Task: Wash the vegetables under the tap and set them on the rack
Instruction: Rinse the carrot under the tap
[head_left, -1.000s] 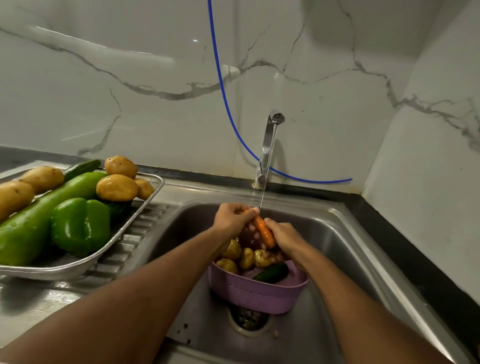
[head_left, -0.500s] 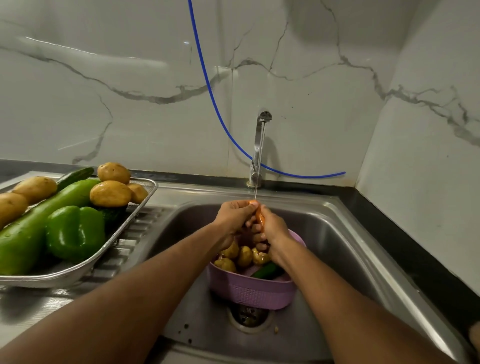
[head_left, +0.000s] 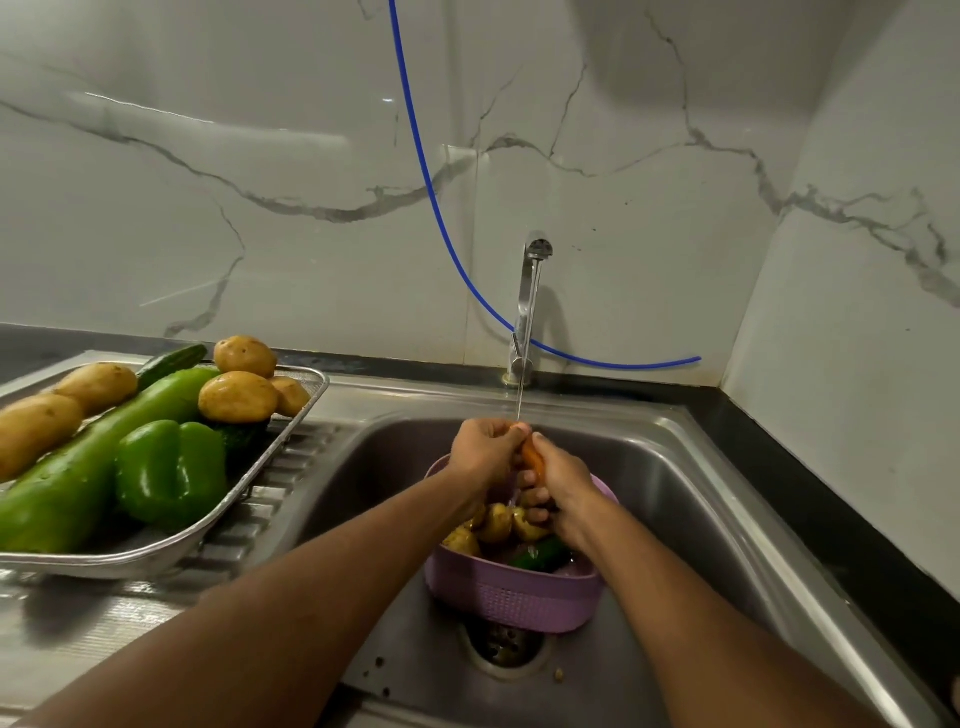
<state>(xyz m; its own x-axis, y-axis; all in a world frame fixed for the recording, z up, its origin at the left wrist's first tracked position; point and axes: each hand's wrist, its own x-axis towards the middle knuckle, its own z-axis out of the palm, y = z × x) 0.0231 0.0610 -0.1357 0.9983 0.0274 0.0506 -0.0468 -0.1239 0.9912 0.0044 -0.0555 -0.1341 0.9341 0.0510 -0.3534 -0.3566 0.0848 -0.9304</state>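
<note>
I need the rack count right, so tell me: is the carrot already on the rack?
No: both hands, the left hand and right hand, hold the carrot under the tap, away from the rack.

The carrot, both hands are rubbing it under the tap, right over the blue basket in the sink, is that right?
Not quite: the basket is purple, not blue, as the head view shows. The rest holds: both hands, left hand and right hand, grip the carrot under the tap, over the basket in the sink.
</note>
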